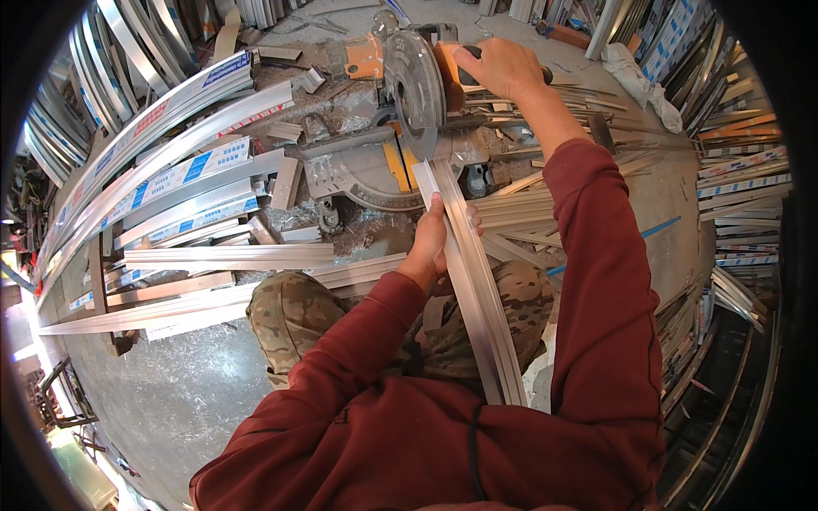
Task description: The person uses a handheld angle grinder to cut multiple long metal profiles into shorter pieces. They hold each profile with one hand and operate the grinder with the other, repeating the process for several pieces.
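Beneath the head camera, our left hand (pixel 430 243) wraps around a long pale metal profile (pixel 479 294), whose far end sits near the blade (pixel 423 143) of the miter saw (pixel 416 81) and whose near part slants across our camouflage trousers (pixel 294 322). Our right hand (pixel 509 68) is closed on the saw's handle (pixel 467 75). To our left, we see more strips (pixel 230 257) lying loosely together.

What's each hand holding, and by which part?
The left hand holds metal trim near its far end; the right hand, the saw by its handle.
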